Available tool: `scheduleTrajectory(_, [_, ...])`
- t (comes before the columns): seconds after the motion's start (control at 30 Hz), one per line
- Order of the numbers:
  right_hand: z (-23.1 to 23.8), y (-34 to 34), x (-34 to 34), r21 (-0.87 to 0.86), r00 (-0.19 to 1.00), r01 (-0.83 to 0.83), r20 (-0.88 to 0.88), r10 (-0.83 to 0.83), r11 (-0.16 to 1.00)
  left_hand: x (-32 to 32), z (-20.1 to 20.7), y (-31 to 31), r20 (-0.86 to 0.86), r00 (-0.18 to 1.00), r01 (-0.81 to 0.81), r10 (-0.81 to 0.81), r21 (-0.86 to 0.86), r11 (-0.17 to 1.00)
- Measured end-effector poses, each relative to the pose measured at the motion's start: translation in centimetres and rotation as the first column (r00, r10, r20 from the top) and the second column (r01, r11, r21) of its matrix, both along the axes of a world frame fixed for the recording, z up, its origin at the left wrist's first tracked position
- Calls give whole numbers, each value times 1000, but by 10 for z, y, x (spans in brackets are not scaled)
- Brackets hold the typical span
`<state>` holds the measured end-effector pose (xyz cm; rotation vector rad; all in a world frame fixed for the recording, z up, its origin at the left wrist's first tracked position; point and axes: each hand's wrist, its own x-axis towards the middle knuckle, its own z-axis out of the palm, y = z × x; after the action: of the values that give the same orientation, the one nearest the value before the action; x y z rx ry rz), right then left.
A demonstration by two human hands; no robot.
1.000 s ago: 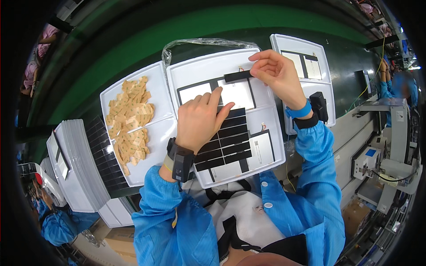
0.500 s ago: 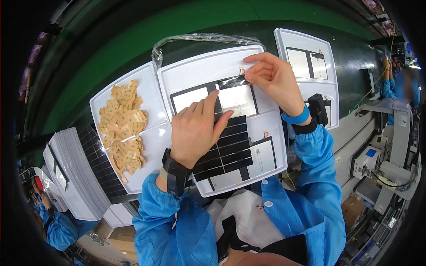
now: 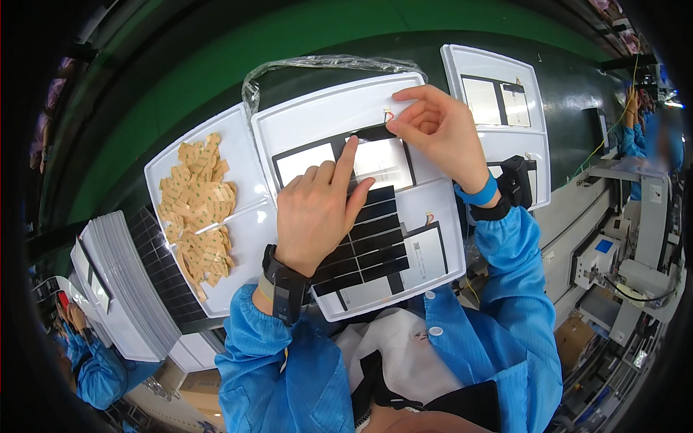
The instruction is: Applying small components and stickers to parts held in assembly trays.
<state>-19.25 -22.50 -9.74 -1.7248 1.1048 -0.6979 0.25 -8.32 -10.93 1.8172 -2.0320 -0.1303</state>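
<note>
A flat battery pack [image 3: 381, 164] with silvery faces and black borders lies in the upper part of a white tray [image 3: 317, 112]. Along its far edge runs a black tape strip [image 3: 373, 133]. The index finger of my left hand [image 3: 312, 216] presses near the strip's left end; its thumb is stretched out, the other fingers half bent, and it grips nothing. My right hand [image 3: 442, 137] pinches the strip's right end between thumb and index finger. Beside that pinch sits a small wire connector [image 3: 388, 114]. Nearer me, a sheet of black strips [image 3: 375, 249] partly covers another battery pack [image 3: 424, 256].
A white tray on the left holds a heap of tan paper pieces [image 3: 195, 180]. Stacked white trays [image 3: 126, 289] stand farther left. Another tray [image 3: 498, 61] with battery packs is at the right, and clear plastic film [image 3: 310, 63] lies behind. Co-workers' sleeves [image 3: 101, 375] show at both sides.
My right hand has moved slightly left and down with the strip's end, and the strip now lies flatter along the pack's edge. The left hand has stayed nearly in place.
</note>
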Motion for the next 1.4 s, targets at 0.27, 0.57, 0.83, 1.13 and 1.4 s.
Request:
scheduleTrajectory(0.27, [2,4,6,-265,988,-14,-150,-27,964,0,1,-1,40,999,-2,3,-37,999])
scheduleTrajectory(0.57, [4,3,7,-308,971,-45,-238,-31,950,1,0,-1,33,999,8,-6,-70,997])
scheduleTrajectory(0.83, [-1,15,-5,-688,893,-415,-432,125,596,-2,-2,-1,-97,994,-46,44,-22,999])
scheduleTrajectory(1.13, [5,31,-51,-598,824,-440,-566,37,670,0,-3,3,-55,998,-28,24,-71,997])
scheduleTrajectory(1.4, [31,95,-20,-326,958,-237,77,276,915,-2,24,32,-272,962,-38,-25,-224,974])
